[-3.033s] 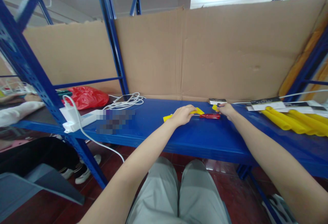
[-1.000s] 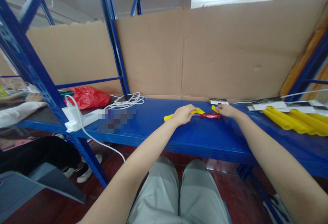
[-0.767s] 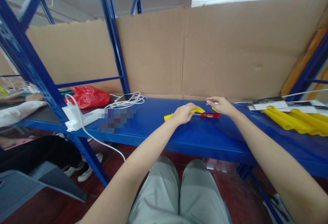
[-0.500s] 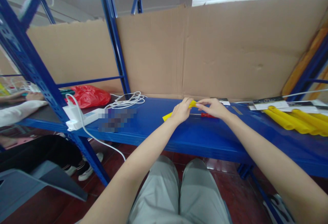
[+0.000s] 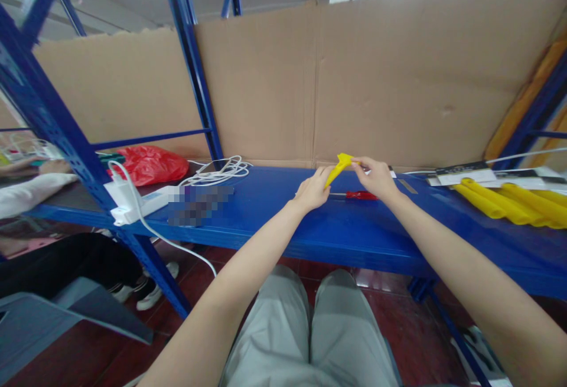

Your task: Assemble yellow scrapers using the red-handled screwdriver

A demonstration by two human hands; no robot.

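Left hand [image 5: 312, 192] wrapped round a narrow yellow piece [image 5: 339, 169], tilted, over the table [image 5: 266, 212] toward its back edge. Right hand [image 5: 376, 179]: fingertips at the piece's flared end, can't tell if pinching. Red-handled screwdriver [image 5: 361, 195] lies nearer front edge; yellow tubes [image 5: 481, 199] toward right edge.

Both bare forearms [image 5: 241, 283] stretch forward. The left hand [image 5: 313, 191] curls in a grip; the right hand [image 5: 377, 178] angles toward it, fingertips pinching.

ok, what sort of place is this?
Probably a workshop or light-assembly space: a blue metal shelf serves as the worktop, with a red-handled tool and a white power strip on it.
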